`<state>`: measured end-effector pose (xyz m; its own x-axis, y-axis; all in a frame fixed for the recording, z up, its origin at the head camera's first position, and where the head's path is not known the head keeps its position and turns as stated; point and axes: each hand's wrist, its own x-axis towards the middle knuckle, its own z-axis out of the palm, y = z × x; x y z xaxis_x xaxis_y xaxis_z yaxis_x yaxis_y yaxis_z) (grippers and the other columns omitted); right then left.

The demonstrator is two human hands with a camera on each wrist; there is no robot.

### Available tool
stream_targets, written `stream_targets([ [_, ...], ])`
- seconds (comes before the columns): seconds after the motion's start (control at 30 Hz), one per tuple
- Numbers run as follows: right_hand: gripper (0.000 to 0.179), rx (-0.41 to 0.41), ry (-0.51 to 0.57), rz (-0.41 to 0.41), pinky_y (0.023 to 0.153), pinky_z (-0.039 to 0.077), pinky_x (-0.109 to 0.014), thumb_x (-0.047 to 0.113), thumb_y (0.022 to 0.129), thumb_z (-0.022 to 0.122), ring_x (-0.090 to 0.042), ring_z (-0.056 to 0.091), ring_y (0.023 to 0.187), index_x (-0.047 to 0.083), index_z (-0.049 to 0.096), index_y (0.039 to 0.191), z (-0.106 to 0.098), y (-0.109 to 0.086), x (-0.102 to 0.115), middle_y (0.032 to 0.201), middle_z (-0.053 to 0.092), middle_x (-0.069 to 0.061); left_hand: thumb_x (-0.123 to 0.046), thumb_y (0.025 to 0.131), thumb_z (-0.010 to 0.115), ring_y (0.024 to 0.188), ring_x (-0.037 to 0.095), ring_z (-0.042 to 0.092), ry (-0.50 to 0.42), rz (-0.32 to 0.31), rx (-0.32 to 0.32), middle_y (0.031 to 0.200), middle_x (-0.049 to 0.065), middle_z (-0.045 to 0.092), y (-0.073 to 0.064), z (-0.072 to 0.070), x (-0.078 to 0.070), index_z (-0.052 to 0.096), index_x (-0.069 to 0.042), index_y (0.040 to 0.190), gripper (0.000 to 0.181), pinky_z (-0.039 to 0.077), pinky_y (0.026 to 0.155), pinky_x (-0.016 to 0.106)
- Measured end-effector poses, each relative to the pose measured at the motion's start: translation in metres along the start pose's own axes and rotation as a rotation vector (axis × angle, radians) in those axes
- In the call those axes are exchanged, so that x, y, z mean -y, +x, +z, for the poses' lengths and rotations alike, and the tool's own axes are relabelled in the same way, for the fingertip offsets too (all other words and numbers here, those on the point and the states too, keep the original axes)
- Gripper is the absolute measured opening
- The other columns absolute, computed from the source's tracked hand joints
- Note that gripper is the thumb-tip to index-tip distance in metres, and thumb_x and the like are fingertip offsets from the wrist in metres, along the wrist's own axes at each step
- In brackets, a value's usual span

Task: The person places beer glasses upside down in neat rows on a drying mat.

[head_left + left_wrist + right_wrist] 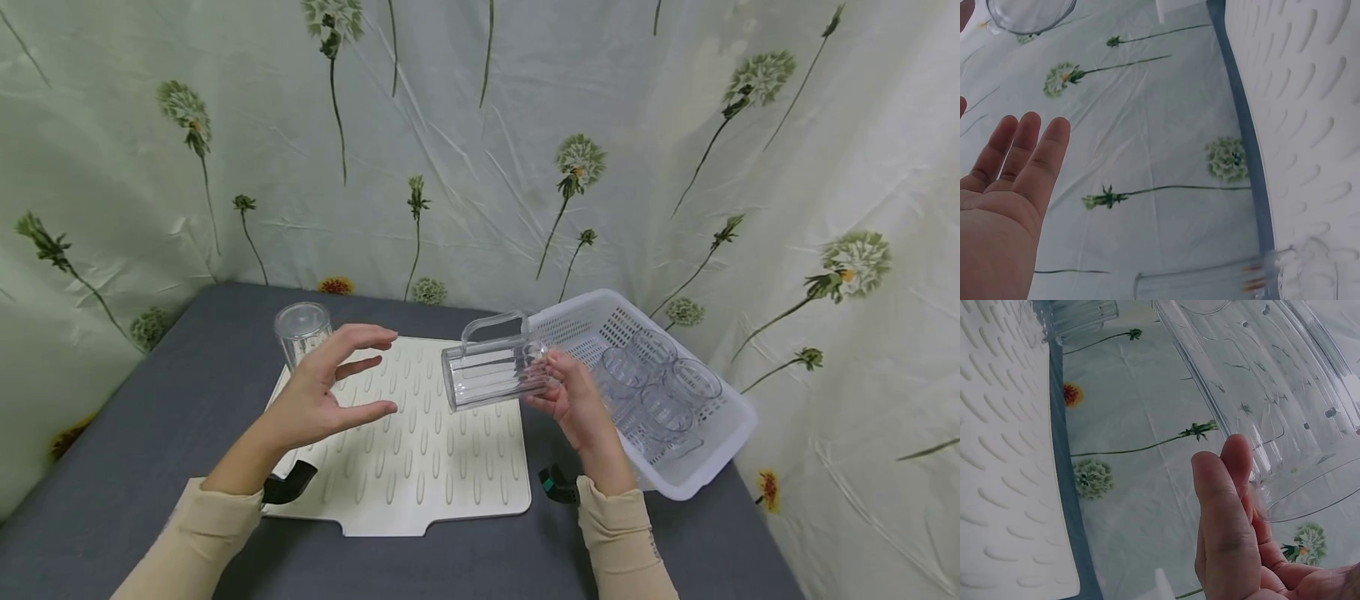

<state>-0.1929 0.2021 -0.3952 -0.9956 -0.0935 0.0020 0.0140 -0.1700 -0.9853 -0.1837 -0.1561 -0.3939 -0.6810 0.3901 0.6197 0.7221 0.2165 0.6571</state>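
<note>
While four clear glasses [664,414] sit in one white basket [729,432] at three o'clock from one cream mat [420,471], a lone glass [302,323] stands at ten o'clock and one mug [491,373] is held aloft at two o'clock. The left hand [318,398], thumb and fingers wide apart, holds nothing; the right hand [573,398] grips the mug's right end, tipping it nearly level, handle [492,321] uppermost. Both forearms [238,463] reach in, from seven and five o'clock.

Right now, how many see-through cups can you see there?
6: one cup in the right hand, another cup at the white mat's far left corner, and four cups in the white basket. Others may be hidden among those four.
</note>
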Motion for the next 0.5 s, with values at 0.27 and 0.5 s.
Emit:
stream_targets([
  [0.27, 0.026, 0.037, 0.033, 0.007, 0.075, 0.067, -0.028, 0.032, 0.101, 0.053, -0.01, 0.075, 0.078, 0.009, 0.064, 0.107, 0.005, -0.001, -0.014, 0.098, 0.073, 0.001, 0.003, 0.075, 0.096, 0.134, 0.009, 0.058, -0.046, 0.0, 0.021, 0.145, 0.01, 0.058, 0.001, 0.01, 0.0, 0.059, -0.01, 0.147, 0.082, 0.059, 0.107, 0.03],
  [0.5, 0.026, 0.063, 0.072, 0.022, 0.079, 0.067, -0.029, 0.032, 0.103, 0.052, -0.01, 0.075, 0.08, 0.01, 0.065, 0.108, 0.011, -0.004, -0.022, 0.099, 0.074, 0.001, -0.001, 0.076, 0.096, 0.137, 0.009, 0.057, -0.059, -0.034, 0.045, 0.147, 0.01, 0.057, 0.002, 0.02, 0.002, 0.057, -0.013, 0.15, 0.084, 0.061, 0.105, 0.043],
])
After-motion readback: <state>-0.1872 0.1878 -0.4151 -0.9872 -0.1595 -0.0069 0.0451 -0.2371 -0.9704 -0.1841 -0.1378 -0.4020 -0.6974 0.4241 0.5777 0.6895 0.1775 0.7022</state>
